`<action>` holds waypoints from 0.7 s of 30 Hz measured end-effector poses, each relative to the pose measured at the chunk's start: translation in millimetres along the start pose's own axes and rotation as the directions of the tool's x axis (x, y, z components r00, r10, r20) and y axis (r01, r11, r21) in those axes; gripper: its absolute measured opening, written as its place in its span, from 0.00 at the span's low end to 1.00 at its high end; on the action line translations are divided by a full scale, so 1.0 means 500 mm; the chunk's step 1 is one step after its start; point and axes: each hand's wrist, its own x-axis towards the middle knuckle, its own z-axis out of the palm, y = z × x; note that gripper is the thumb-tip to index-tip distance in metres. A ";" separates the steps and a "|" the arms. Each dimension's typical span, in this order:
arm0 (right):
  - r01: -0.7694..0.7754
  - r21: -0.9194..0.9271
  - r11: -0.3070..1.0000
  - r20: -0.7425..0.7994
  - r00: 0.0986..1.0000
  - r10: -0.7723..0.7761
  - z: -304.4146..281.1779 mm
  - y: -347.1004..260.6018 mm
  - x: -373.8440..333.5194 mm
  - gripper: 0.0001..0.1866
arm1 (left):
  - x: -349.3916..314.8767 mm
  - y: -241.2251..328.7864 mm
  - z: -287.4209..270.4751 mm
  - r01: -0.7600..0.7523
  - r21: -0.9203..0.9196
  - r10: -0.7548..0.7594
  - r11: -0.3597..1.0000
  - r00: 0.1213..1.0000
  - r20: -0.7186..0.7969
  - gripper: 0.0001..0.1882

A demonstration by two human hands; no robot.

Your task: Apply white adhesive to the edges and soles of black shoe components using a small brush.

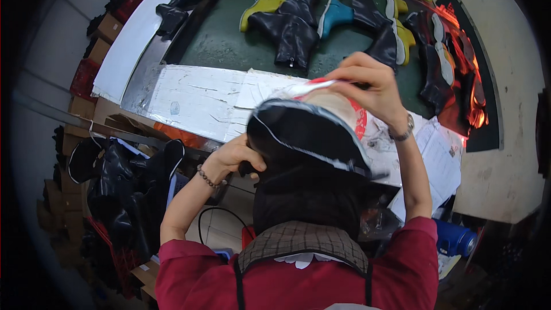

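Black boot point(307, 138) sits upside down between both hands, over the table edge point(189, 100): left hand point(238, 158) clamps its heel side, right hand point(367, 83) pinches the sole rim up top.

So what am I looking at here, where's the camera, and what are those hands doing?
The camera sits on a person's head and looks down, so the red-sleeved arms at the bottom are their own. Its wide lens bends straight edges. The left hand and right hand hold a black boot sole-up, the right pinching at its toe end. Beyond lies a green belt carrying black boots, yellow boots and a teal one. Papers cover the near edge. More black boots are piled on the left.
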 end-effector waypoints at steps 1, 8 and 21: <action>-0.171 -0.023 0.985 -0.057 0.984 0.169 -0.016 0.013 -0.021 0.08 | -0.009 0.007 -0.012 -0.008 -0.003 0.008 1.000 1.000 -0.005 0.33; -0.669 0.431 0.606 -0.367 0.483 0.795 0.018 0.113 -0.282 0.13 | 0.035 0.117 -0.218 -0.561 -0.277 0.462 0.780 0.815 -0.350 0.11; -0.711 0.375 0.595 -0.645 0.261 0.719 0.116 0.140 -0.376 0.10 | 0.458 0.469 -0.686 -0.665 -0.074 0.458 0.744 0.587 -0.667 0.08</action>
